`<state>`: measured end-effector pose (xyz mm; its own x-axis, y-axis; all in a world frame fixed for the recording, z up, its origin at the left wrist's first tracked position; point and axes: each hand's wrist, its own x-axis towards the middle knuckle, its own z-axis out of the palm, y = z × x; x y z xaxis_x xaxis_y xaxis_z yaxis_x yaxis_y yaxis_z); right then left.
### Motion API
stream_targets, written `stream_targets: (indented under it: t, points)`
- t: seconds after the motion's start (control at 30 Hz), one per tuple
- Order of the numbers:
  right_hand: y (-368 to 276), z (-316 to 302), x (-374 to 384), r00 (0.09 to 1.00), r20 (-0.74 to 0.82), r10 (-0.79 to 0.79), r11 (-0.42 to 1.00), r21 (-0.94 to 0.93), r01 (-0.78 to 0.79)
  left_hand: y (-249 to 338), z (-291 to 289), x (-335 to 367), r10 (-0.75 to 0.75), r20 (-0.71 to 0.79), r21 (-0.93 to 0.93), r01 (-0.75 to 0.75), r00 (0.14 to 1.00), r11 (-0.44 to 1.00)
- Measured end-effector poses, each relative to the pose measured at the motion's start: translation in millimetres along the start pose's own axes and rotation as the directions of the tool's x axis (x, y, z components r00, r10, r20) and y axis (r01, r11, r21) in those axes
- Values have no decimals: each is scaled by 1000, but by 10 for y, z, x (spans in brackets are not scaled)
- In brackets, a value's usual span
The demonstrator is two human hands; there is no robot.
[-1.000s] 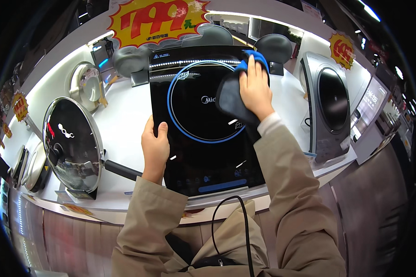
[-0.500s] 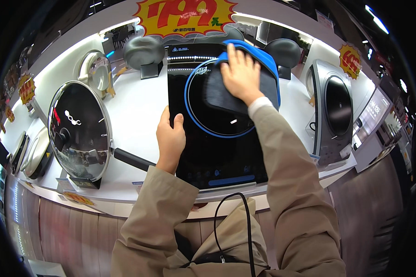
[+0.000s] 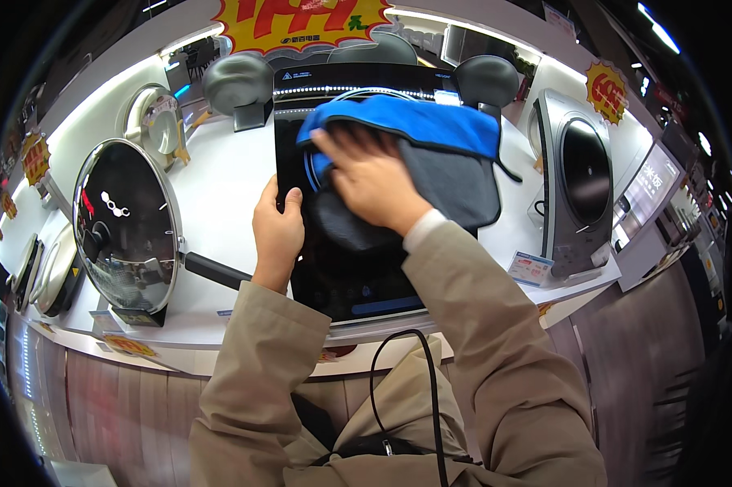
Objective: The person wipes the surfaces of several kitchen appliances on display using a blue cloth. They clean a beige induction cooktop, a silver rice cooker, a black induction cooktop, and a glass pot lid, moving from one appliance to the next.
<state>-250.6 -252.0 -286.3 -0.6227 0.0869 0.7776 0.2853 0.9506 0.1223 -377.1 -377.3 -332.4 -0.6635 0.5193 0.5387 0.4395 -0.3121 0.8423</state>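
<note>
A black glass induction cooktop (image 3: 325, 284) stands tilted on the white display counter in front of me. My left hand (image 3: 277, 235) grips its left edge, thumb on the near side and fingers partly hidden. A blue and dark grey cloth (image 3: 455, 174) with black trim lies bunched over the middle of the glass. My right hand (image 3: 372, 180) is pressed flat on the cloth, fingers stretched out and slightly blurred. The cloth hides most of the blue ring on the glass, and a corner of it hangs past the right edge.
Left on the white counter (image 3: 212, 187) stands a glass-lidded frying pan (image 3: 127, 227), its black handle pointing toward my left wrist. A silver cooker (image 3: 581, 178) with a price card (image 3: 531, 268) is on the right. Round black stands (image 3: 238, 85) and a price sign (image 3: 301, 23) are behind.
My right hand has swept the cloth leftward and down across the glass, and the cloth has spread wider. My left hand still grips the left edge. The view has shifted slightly.
</note>
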Motion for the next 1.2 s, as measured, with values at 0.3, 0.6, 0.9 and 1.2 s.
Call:
stream_targets:
  t: [0.3, 0.6, 0.9, 1.2]
  points:
    - [884, -337, -682, 891, -180, 417, 833, -316, -454, 152, 32, -111, -69, 96, 155, 54, 993, 986]
    - [-275, 172, 107, 965, -151, 216, 962, -138, -236, 203, -55, -433, 15, 201, 304, -77, 979, 950]
    - [-160, 231, 364, 998, -39, 48, 997, 69, -45, 251, -45, -492, -106, 168, 313, 49, 980, 948]
    - [1093, -402, -292, 848, -160, 505, 852, -63, -520, 262, -21, -494, -109, 214, 293, 42, 971, 955]
